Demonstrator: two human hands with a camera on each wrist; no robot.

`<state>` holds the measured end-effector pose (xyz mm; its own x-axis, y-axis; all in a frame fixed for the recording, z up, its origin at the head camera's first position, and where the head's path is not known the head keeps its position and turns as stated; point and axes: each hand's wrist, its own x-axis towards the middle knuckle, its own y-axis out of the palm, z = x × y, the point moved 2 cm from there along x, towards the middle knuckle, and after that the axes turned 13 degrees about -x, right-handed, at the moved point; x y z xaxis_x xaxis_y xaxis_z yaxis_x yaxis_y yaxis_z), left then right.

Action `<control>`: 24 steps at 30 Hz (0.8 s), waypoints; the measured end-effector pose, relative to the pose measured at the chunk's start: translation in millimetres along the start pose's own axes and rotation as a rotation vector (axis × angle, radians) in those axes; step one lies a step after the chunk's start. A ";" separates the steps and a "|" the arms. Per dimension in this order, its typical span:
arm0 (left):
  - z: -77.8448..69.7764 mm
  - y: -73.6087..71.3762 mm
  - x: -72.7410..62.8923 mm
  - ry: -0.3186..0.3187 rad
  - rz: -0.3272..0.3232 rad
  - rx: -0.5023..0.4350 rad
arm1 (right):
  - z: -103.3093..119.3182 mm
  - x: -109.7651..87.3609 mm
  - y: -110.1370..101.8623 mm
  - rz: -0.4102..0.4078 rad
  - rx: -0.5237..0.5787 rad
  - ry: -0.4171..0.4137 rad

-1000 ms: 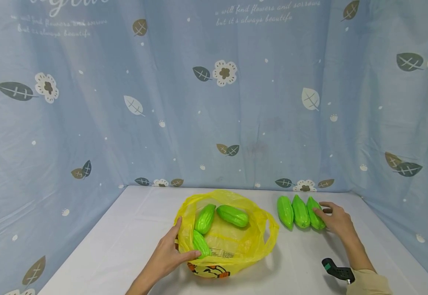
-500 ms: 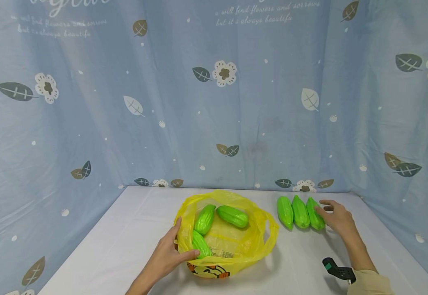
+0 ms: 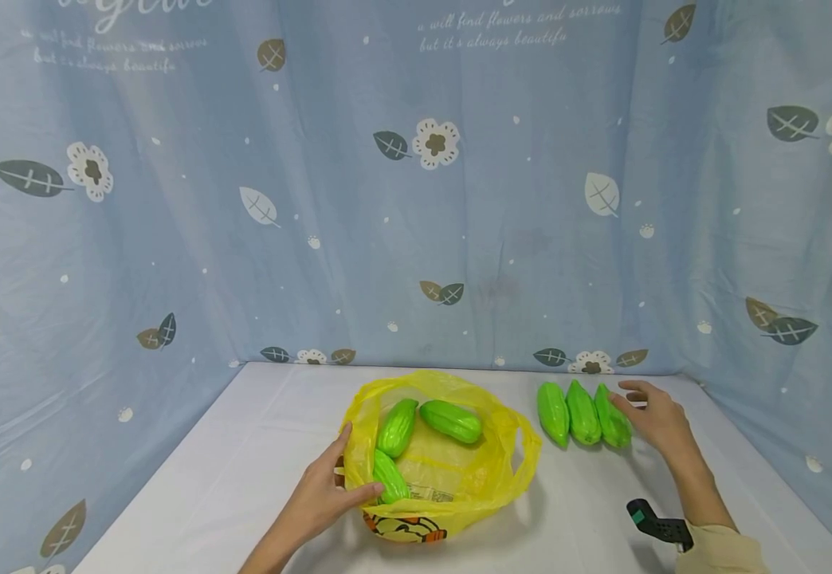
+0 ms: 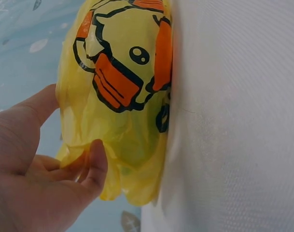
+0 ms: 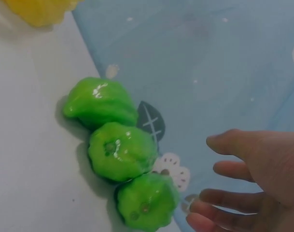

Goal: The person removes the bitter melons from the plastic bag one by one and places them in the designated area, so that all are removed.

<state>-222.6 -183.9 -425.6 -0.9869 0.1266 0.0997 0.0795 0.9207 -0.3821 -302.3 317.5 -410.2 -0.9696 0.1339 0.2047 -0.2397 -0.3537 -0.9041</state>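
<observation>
A yellow plastic bag (image 3: 491,494) with a cartoon duck print stands with its mouth wide. Inside lie three glossy green, ridged, elongated fruits (image 3: 452,421). At the bag's left side, my left hand (image 3: 323,490) holds the rim, thumb over the edge and fingers outside; the left wrist view shows these fingers (image 4: 96,166) bent against the plastic. Three more such green fruits (image 3: 583,413) lie side by side on the right. Over the rightmost fruit (image 5: 147,203) hovers my right hand (image 3: 660,418), fingers spread and loosely bent, apart from it in the right wrist view.
A white table (image 3: 272,414) carries everything. Blue printed curtain (image 3: 359,239) encloses it at the back and sides. A black device (image 3: 656,524) sticks out at the right sleeve (image 3: 720,550), over the table.
My right hand has lifted slightly from the rightmost green fruit. The left hand keeps its place on the bag, and the fruits stay where they were.
</observation>
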 end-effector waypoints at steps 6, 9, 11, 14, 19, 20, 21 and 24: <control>-1.5 -1.3 -0.4 -0.003 -0.004 -0.012 | 7.8 -1.8 -6.9 -0.026 -0.014 -0.031; -2.9 -2.0 -1.3 -0.009 0.003 -0.016 | 12.8 -2.9 -11.4 -0.034 -0.021 -0.049; -3.7 -2.5 -2.2 -0.015 0.010 -0.020 | 16.9 -4.1 -14.8 -0.027 -0.022 -0.056; -3.1 -3.1 -2.4 -0.027 0.020 -0.018 | 23.4 -5.4 -20.9 -0.005 -0.028 -0.067; -2.3 -3.3 -2.1 -0.028 0.033 -0.026 | 39.0 -10.1 -30.8 -0.001 -0.039 -0.110; -2.3 -3.3 -2.1 -0.028 0.035 -0.029 | 42.5 -11.4 -32.6 -0.001 -0.039 -0.117; -2.3 -3.3 -2.2 -0.027 0.037 -0.031 | 46.1 -12.7 -34.5 -0.001 -0.039 -0.124; -2.8 -3.1 -2.3 -0.024 0.040 -0.035 | 56.5 -16.2 -39.2 0.007 -0.043 -0.130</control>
<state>-220.3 -186.1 -422.1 -0.9859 0.1551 0.0624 0.1235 0.9274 -0.3531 -280.0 276.9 -356.8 -0.9701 0.0092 0.2426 -0.2332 -0.3138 -0.9204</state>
